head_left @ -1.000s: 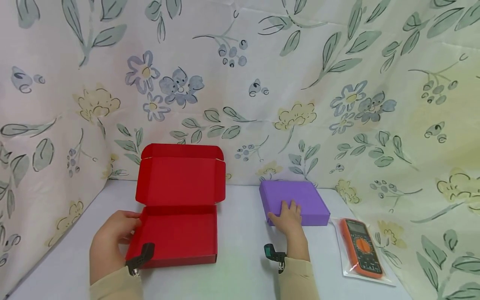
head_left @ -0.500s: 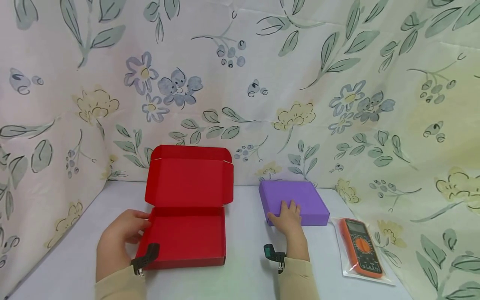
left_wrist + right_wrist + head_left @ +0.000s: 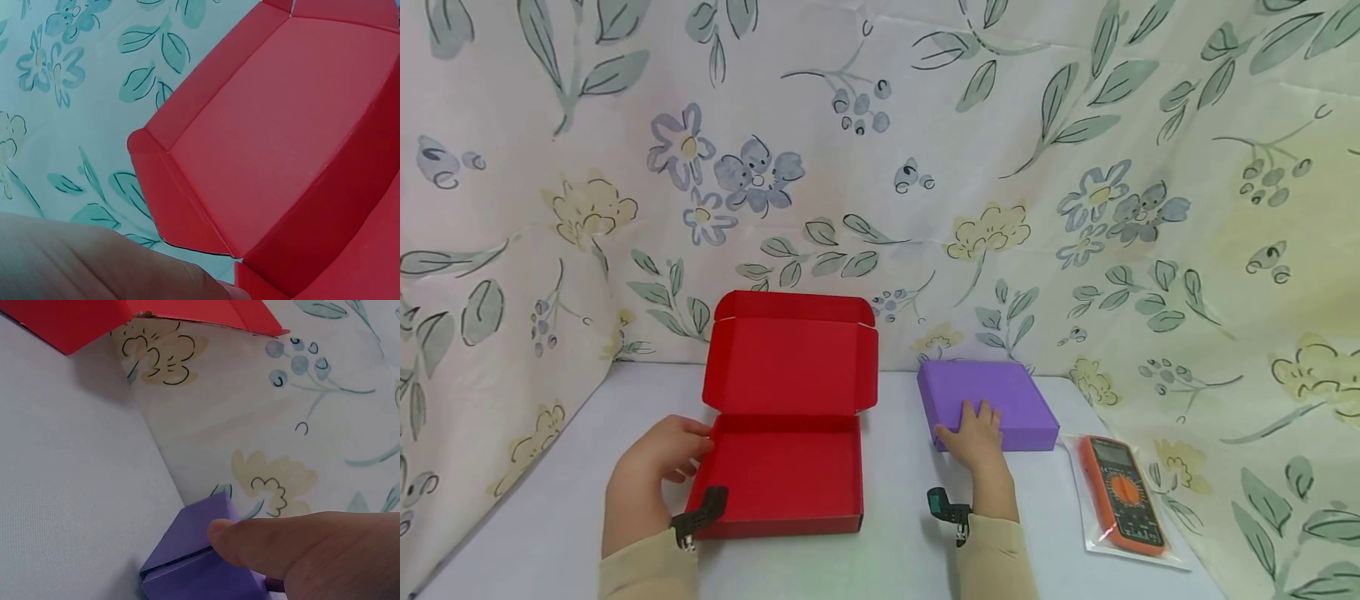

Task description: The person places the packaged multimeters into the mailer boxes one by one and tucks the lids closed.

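A red cardboard box stands on the table left of centre, its lid raised and no contents visible inside. My left hand touches the box's left wall near the back corner, fingers loosely bent; the left wrist view shows a fingertip at that corner. Farther right lies a closed purple box. On its front left part rests my right hand, fingers spread over the top. In the right wrist view the thumb lies against the purple box's side.
An orange multimeter in a clear plastic bag lies at the right, in front of the purple box. Behind the white table hangs a floral cloth, also along both sides. The raised red lid stands close to it.
The red box has slid to the right along the table, with my left hand moving along at its left wall. My right hand and the purple box have stayed in place.
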Tool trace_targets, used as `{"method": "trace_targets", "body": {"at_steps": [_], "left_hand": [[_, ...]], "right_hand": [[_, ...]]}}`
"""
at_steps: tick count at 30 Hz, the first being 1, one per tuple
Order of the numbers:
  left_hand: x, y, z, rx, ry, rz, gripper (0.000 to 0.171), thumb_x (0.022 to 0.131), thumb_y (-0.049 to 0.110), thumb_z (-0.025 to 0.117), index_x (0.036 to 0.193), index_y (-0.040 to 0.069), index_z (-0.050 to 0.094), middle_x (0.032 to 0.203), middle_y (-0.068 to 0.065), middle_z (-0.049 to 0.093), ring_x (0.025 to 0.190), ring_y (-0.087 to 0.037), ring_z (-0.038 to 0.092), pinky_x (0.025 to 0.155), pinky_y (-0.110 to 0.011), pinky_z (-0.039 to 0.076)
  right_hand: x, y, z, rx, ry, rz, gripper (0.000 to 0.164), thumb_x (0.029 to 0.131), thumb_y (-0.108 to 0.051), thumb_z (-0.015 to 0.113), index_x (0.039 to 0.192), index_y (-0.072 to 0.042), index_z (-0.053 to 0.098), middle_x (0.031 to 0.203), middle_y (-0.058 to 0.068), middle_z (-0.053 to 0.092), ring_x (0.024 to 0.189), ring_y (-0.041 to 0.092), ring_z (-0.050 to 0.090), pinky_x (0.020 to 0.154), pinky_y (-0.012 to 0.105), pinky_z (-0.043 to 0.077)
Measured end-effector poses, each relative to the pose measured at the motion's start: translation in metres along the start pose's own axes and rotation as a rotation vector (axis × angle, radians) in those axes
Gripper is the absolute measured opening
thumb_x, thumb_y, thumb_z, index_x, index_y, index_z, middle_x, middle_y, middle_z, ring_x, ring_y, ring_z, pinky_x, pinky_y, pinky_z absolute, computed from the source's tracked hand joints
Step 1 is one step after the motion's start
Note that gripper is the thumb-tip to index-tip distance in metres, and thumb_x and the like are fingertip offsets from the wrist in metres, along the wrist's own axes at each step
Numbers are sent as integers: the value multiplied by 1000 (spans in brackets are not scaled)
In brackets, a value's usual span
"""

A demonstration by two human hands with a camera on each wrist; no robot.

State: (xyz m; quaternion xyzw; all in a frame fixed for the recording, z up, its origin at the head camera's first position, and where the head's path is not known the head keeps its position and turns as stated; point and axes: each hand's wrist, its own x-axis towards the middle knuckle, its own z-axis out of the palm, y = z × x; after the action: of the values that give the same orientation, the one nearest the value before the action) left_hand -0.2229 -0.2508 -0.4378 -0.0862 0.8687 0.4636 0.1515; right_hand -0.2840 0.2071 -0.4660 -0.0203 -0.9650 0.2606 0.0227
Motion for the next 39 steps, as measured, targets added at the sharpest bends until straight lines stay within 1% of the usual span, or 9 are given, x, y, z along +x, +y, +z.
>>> {"method": "trace_targets", "body": {"at_steps": [10, 17, 24, 30, 39], "left_hand": [[1, 5, 3, 48, -2, 13, 43, 98, 11, 60, 133, -13, 56, 102, -17, 69, 85, -30, 64, 75, -47, 58], [5, 6, 4, 57, -3, 10, 44, 97, 13, 62, 132, -11, 57, 101, -15, 69, 86, -29, 64, 74, -45, 57], [5, 11, 5, 65, -16, 13, 43, 97, 13, 61, 131, -12, 57, 100, -14, 69, 85, -29, 63, 75, -45, 56], [3, 12, 6, 66, -10, 25, 42, 96, 12, 60, 130, -12, 57, 97, -14, 68, 83, -29, 62, 74, -44, 56], [2, 14, 7, 60, -10, 15, 43, 97, 12, 60, 132, -12, 55, 100, -15, 67, 85, -29, 62, 74, -45, 55]], "right_hand": [[0, -1, -1, -4, 7, 0, 84, 93, -33, 71, 151, 14, 32, 158, 43, 13, 146, 62, 6, 114, 73, 15], [-1, -1, -2, -3, 1, -1, 85, 93, -34, 71, 151, 14, 32, 158, 43, 13, 147, 61, 6, 114, 73, 15], [-3, -3, -5, 9, -23, 9, 85, 93, -34, 72, 153, 11, 32, 159, 41, 12, 148, 60, 6, 113, 75, 16], [-5, -5, -9, 17, -47, 21, 80, 95, -34, 69, 154, 7, 35, 161, 39, 12, 148, 59, 5, 112, 75, 16], [-9, -7, -15, 15, -80, 18, 78, 95, -39, 67, 153, 5, 38, 158, 39, 20, 147, 58, 13, 110, 76, 21]]}}
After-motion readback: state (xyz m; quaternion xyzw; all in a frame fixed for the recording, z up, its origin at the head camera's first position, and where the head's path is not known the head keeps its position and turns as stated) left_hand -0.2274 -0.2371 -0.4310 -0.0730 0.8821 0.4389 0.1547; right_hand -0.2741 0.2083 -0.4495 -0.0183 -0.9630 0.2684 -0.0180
